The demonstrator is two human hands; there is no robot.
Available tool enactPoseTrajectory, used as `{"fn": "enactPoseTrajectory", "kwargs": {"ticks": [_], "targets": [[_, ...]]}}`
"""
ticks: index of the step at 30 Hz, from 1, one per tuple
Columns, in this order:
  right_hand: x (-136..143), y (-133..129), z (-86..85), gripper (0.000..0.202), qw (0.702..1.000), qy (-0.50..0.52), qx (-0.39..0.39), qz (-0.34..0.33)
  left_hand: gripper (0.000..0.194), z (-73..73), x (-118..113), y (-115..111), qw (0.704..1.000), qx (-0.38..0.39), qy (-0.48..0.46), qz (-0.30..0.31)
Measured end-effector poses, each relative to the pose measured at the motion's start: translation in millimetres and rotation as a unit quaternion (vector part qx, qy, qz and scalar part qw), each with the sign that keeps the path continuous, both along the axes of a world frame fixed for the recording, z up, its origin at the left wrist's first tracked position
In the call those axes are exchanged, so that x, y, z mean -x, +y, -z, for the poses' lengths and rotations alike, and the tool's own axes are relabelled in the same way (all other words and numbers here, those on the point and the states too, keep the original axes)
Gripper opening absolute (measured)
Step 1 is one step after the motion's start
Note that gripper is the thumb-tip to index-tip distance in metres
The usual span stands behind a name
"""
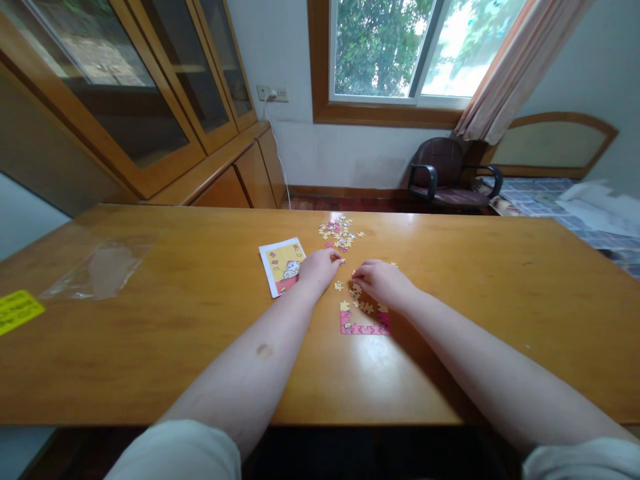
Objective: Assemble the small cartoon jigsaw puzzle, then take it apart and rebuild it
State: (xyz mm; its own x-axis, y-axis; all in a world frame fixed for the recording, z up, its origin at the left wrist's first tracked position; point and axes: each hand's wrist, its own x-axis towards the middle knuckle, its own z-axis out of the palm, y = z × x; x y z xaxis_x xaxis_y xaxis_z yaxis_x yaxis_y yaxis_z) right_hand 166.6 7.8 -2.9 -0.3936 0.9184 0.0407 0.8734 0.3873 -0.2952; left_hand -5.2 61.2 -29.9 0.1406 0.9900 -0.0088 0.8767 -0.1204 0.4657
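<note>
My left hand (319, 269) is at the near side of a pile of loose jigsaw pieces (340, 230), thumb and fingertips closed on a small puzzle piece (343, 262). To its right, my right hand (383, 281) has its fingers bent together, low over several yellow pieces (355, 291); whatever lies in its fingertips is hidden. Just below is a partly joined puzzle (365, 329), with a pink bottom edge and short sides. One loose yellow piece (339, 285) rests between the hands. A yellow and pink picture sheet (280, 257) lies partly behind my left hand.
The wooden table (200, 347) stretches wide to both sides. On its left are a clear plastic bag (107, 270) and a bright yellow label (20, 311). A glass-door cabinet (165, 133) stands at the left; an armchair (445, 173) is beyond the far edge.
</note>
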Motion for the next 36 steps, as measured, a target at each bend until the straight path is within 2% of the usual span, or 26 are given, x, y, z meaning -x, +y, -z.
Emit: {"fn": "enactPoseTrajectory", "kwargs": {"ticks": [4, 7, 16, 24, 36], "targets": [[-14.4, -5.8, 6.8, 0.024, 0.997, 0.016, -0.032, -0.068, 0.023, 1.0, 0.3, 1.0, 1.0, 0.002, 0.001, 0.0], [-16.3, -7.8, 10.1, 0.026, 0.993, 0.017, -0.029, -0.117, 0.023, 1.9, 0.7, 1.5, 1.0, 0.003, 0.001, 0.0], [-5.4, -9.2, 20.0, 0.019, 0.994, 0.024, -0.013, -0.102, 0.024, 1.5, 1.1, 1.3, 1.0, 0.01, 0.003, -0.001], [-8.6, -9.7, 13.4, 0.022, 0.995, 0.01, -0.016, -0.096, 0.023, 2.0, 1.5, 1.4, 1.0, -0.004, -0.001, 0.007], [-10.0, -10.1, 15.8, 0.019, 0.995, 0.024, -0.012, -0.096, 0.023, 2.7, 1.9, 1.9, 1.0, 0.0, 0.004, 0.007]]}}
